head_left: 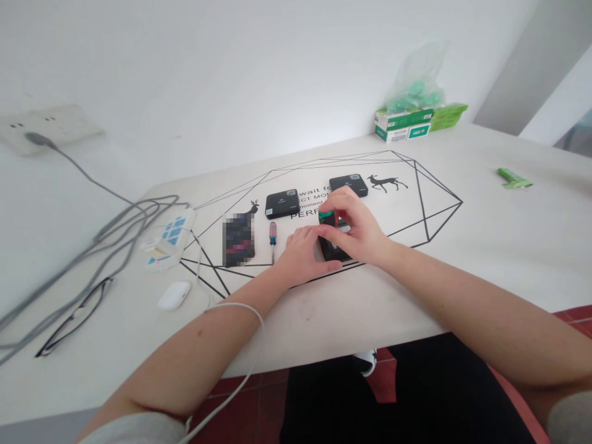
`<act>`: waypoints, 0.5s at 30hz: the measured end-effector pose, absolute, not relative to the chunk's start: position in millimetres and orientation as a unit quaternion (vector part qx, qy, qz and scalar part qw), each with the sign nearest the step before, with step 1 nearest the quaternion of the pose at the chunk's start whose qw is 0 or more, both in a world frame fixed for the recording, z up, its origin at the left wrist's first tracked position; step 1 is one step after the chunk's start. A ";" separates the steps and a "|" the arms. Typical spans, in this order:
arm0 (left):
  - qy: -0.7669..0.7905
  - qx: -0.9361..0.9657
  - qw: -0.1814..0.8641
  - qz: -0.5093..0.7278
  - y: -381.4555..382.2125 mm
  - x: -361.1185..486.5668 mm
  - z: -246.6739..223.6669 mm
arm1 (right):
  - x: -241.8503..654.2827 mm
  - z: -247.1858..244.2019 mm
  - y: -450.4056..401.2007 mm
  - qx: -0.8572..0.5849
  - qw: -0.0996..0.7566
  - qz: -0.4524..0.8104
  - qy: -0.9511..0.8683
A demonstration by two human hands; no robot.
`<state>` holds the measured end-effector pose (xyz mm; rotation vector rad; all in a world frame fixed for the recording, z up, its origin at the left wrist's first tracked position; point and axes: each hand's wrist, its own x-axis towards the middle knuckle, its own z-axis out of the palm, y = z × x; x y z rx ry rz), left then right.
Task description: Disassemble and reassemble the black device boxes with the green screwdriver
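On the table in front of me lies a flat black box (330, 250), partly covered by my hands. My left hand (303, 256) grips its left side, with the thumb along the near edge. Over the box, my right hand (354, 225) is closed around the green, black and red handle of a screwdriver (327, 217); its tip is hidden. Two similar black boxes sit farther back, one black box (282, 203) at the left and another black box (349, 184) at the right. A second screwdriver (272, 237) with a clear and blue handle lies left of my left hand.
A blurred-out dark item (238, 240), a white earphone case (175, 295), glasses (74, 320) and a power strip (171, 240) with grey cables are at the left. Green and white boxes (402, 125) stand at the back right. A green packet (514, 177) lies far right. A white cable (263, 333) crosses my left forearm.
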<state>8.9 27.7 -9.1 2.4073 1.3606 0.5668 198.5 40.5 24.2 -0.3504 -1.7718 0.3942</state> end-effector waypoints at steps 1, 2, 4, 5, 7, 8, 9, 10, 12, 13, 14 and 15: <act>0.469 0.847 0.161 0.193 27.5 8.7 -9.2 | 199.2 24.4 40.7 -0.156 0.597 0.169 -0.769; 0.464 0.851 0.160 0.187 27.2 8.5 -9.3 | 200.1 24.8 40.5 -0.157 0.594 0.166 -0.771; 0.465 0.854 0.153 0.174 25.9 8.2 -9.5 | 202.5 26.2 39.2 -0.156 0.598 0.166 -0.768; 0.471 0.853 0.147 0.168 24.9 8.4 -9.5 | 203.8 27.0 38.1 -0.154 0.601 0.175 -0.764; 0.491 0.847 0.137 0.149 22.3 9.6 -9.4 | 205.9 27.7 35.9 -0.152 0.607 0.218 -0.749; 0.504 0.842 0.132 0.137 20.9 10.6 -9.3 | 206.6 27.4 35.1 -0.153 0.607 0.248 -0.739; 0.519 0.836 0.129 0.123 19.7 11.7 -9.4 | 207.0 26.7 34.7 -0.155 0.604 0.278 -0.731; 0.535 0.829 0.127 0.106 18.6 12.8 -9.6 | 207.1 25.7 34.9 -0.157 0.600 0.301 -0.724; 0.564 0.812 0.127 0.072 17.2 14.6 -10.3 | 206.7 23.3 36.8 -0.166 0.601 0.308 -0.719; 0.575 0.806 0.129 0.057 17.0 15.1 -10.7 | 206.2 22.1 38.3 -0.171 0.603 0.293 -0.722; 0.581 0.802 0.131 0.044 16.9 15.3 -11.0 | 205.7 21.1 40.0 -0.173 0.607 0.272 -0.726; 0.583 0.801 0.131 0.037 16.8 15.2 -11.3 | 205.3 20.3 41.6 -0.174 0.612 0.249 -0.730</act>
